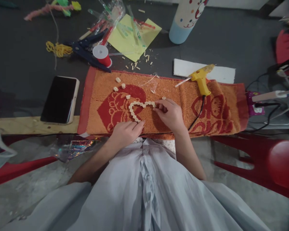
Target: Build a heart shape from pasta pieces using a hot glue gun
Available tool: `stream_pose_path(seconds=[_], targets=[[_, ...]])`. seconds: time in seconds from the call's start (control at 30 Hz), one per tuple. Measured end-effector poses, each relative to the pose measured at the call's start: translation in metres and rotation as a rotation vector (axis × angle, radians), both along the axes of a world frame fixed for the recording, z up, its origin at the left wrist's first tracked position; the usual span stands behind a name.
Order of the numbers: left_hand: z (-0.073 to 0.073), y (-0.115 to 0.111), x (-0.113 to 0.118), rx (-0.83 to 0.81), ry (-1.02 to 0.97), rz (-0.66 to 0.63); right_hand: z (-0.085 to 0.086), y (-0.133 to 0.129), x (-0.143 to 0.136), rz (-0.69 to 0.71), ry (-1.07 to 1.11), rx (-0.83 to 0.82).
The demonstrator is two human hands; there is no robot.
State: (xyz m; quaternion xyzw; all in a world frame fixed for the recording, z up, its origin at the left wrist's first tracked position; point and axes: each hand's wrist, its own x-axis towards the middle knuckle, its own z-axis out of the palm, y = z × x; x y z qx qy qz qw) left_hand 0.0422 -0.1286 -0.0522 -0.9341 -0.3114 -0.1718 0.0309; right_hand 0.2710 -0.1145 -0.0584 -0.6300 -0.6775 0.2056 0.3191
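A partial heart outline (133,112) made of small cream-coloured pieces lies on an orange towel (163,126) with red patterns. Its right end sits between the thumb and fingers of my right hand (171,116), closed in a pinch. The lower left end meets the fingertips of my left hand (127,133), which are closed together at it. Part of the outline is hidden by my fingers. Several loose cream clusters lie on the towel, among them one cluster (128,97) just above the outline and another (164,98) beside my right hand.
A yellow glue gun (201,79) rests across a white strip (221,74) at right, its cord running toward me. Behind the towel are dark blue pliers (86,51), a red thread spool (103,57), yellow paper (125,40) and a bottle (183,24). A phone (59,100) lies left.
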Motion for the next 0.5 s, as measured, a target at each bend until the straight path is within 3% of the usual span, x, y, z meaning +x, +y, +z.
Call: stream_pose_path(seconds=[0.3,0.5], targets=[[0.002,0.0,-0.01,0.024,-0.19,0.03,0.01,-0.015,0.008,-0.044,-0.001,0.05],[0.001,0.003,-0.02,0.009,-0.212,0.065,0.013,-0.032,0.007,-0.028,-0.052,0.068]])
